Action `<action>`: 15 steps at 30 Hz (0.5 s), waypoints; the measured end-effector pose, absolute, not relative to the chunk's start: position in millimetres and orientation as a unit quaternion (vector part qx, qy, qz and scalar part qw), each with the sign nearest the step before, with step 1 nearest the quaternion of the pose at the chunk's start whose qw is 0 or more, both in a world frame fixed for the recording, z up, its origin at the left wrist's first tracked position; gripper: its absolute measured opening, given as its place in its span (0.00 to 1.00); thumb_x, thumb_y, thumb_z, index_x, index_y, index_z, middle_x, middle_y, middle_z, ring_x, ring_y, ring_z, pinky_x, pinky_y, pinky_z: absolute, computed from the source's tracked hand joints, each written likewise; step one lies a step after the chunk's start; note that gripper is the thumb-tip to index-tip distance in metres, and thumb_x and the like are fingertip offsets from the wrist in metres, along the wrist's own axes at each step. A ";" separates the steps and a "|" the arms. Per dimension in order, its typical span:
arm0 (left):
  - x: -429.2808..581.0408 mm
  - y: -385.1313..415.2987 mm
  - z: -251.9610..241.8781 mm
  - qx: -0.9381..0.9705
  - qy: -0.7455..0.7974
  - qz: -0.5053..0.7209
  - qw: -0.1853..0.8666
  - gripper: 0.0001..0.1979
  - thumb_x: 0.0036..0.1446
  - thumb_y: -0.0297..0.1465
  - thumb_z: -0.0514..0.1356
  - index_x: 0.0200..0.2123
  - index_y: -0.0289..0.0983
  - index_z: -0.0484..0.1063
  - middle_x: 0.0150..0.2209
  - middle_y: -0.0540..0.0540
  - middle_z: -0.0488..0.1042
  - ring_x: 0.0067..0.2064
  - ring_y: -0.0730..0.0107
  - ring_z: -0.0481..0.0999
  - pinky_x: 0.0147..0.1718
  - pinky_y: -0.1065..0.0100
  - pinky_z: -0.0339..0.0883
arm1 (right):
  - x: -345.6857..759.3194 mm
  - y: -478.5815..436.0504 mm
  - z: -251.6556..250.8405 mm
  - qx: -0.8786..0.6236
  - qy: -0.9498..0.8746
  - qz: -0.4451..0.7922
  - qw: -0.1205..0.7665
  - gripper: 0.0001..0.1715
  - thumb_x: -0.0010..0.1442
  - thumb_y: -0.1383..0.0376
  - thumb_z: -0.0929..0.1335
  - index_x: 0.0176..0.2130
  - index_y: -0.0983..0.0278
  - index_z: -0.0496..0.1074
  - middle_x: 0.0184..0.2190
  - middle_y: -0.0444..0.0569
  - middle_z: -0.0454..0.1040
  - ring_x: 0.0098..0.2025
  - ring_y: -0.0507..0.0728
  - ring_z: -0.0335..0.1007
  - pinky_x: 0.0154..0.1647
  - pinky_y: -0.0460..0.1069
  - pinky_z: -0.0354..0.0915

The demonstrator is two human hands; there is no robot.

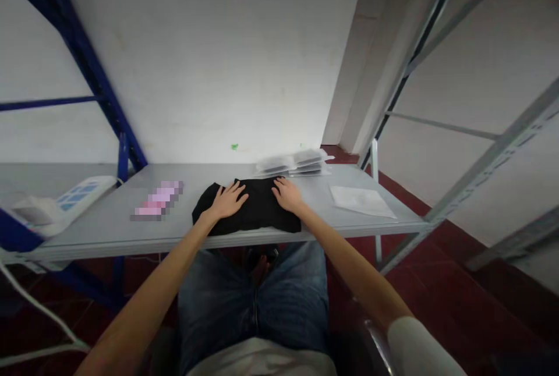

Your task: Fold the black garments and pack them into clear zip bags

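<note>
A black piece of folded cloth (257, 207) lies flat near the front edge of the grey shelf table; what kind of garment it is I cannot tell. My left hand (227, 200) rests on its left part, palm down with the fingers spread. On its upper right part lies my right hand (287, 194), also flat, fingers stretched out. Neither hand grips the cloth. Just behind it sits a stack of flat packs in clear plastic (294, 162). To the right is a flat white plastic bag (361, 200).
A pixelated pink object (158, 200) lies on the table's left side. Farther left stands a white power strip (81, 201) with a cable. Blue metal posts (87, 67) rise at the left, grey ones (493, 158) at the right. A white wall (236, 73) closes the back.
</note>
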State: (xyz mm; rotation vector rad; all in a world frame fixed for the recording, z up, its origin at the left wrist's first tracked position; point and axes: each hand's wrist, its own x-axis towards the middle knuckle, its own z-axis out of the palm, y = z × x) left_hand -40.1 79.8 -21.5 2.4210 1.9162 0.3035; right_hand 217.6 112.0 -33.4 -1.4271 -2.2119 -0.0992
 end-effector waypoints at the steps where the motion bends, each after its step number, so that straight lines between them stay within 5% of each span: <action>1: -42.4 80.6 -21.4 0.782 0.615 0.103 0.018 0.31 0.73 0.48 0.44 0.72 0.41 0.60 0.75 0.41 0.54 0.76 0.51 0.50 0.71 0.38 0.44 | 220.0 113.3 -28.9 -0.527 -0.806 -0.049 0.264 0.24 0.75 0.63 0.61 0.63 0.67 0.71 0.64 0.59 0.72 0.67 0.62 0.64 0.68 0.55 0.59; 9: -35.4 68.4 -7.9 0.797 0.580 0.163 -0.042 0.28 0.73 0.46 0.46 0.69 0.42 0.65 0.73 0.39 0.59 0.75 0.49 0.54 0.71 0.36 0.46 | 245.2 141.8 10.6 -0.557 -0.771 -0.197 0.240 0.27 0.67 0.75 0.62 0.62 0.64 0.72 0.64 0.62 0.69 0.64 0.69 0.59 0.60 0.62 0.58; 15: -20.9 54.1 -2.0 0.818 0.561 0.127 -0.011 0.32 0.72 0.51 0.46 0.69 0.42 0.64 0.73 0.39 0.59 0.75 0.47 0.55 0.71 0.35 0.44 | 251.1 162.7 15.4 -0.524 -0.803 -0.224 0.172 0.24 0.65 0.75 0.65 0.59 0.65 0.73 0.61 0.64 0.72 0.63 0.70 0.60 0.61 0.64 0.56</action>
